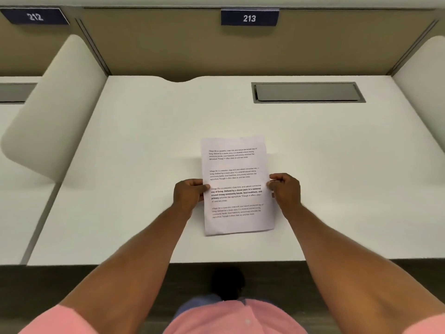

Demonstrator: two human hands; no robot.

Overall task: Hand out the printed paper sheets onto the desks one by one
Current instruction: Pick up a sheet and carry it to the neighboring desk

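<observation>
A white printed paper sheet with several short blocks of black text lies lengthwise over the middle of the white desk, which carries the sign 213. My left hand pinches the sheet's left edge and my right hand pinches its right edge, both about halfway down the page. I cannot tell whether the sheet rests flat on the desk or hangs just above it. No other sheets are visible.
A grey cable hatch is set into the desk's back right. Rounded white dividers stand at the left and right. The neighbouring desk with the sign 212 is at the far left. A tan panel closes the back.
</observation>
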